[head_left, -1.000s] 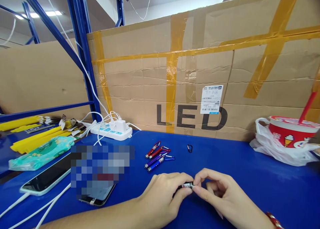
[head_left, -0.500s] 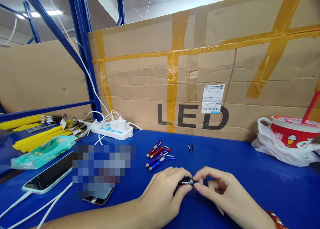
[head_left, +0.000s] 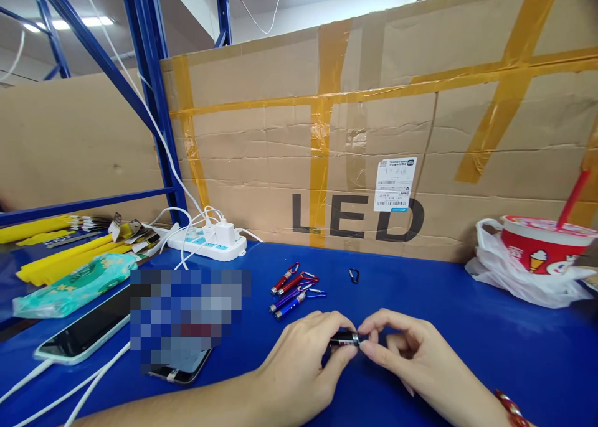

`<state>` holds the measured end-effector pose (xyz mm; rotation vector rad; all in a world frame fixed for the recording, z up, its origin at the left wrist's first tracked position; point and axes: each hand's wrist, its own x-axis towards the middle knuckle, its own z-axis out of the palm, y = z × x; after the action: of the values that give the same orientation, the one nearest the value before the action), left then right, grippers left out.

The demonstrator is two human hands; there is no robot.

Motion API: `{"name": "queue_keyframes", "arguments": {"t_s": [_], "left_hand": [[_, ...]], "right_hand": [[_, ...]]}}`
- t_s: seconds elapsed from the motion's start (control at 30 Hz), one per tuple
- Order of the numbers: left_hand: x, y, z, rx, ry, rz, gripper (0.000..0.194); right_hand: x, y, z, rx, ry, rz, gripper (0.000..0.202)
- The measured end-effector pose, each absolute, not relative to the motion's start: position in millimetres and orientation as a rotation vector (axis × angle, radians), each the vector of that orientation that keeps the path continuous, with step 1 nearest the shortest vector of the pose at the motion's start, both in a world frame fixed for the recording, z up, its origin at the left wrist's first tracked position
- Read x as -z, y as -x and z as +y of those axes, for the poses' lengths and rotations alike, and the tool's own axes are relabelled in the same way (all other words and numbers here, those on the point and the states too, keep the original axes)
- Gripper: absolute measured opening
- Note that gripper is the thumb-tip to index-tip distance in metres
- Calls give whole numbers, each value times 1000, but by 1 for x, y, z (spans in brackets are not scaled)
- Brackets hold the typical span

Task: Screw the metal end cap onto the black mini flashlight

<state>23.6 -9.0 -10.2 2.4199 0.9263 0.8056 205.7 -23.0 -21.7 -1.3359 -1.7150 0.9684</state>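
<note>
My left hand [head_left: 299, 365] grips a small black keychain flashlight [head_left: 343, 338] just above the blue table [head_left: 467, 327]. The fingertips of my right hand [head_left: 406, 358] pinch the silver end of that same flashlight. Beyond my hands lie several more small flashlights [head_left: 293, 287], red, purple and blue, with clips on them. A loose black carabiner clip [head_left: 354, 276] lies alone to their right.
A large taped cardboard box marked LED [head_left: 374, 134] walls off the back. A white power strip [head_left: 208, 241] with chargers sits back left, cables trailing to two phones [head_left: 81, 332]. A tissue pack [head_left: 70, 285] and yellow items lie left. A red cup [head_left: 544, 245] on a plastic bag stands right.
Both hands stay together on the black flashlight; my fingers have shifted slightly around its end. Nothing else on the table has moved.
</note>
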Motion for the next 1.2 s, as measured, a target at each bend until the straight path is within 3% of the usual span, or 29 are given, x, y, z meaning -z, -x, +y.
{"name": "queue_keyframes", "arguments": {"t_s": [1.2], "left_hand": [[10, -24, -8, -835, -2411, 930, 11]], "right_hand": [[16, -204, -23, -953, 1272, -1647, 35]]}}
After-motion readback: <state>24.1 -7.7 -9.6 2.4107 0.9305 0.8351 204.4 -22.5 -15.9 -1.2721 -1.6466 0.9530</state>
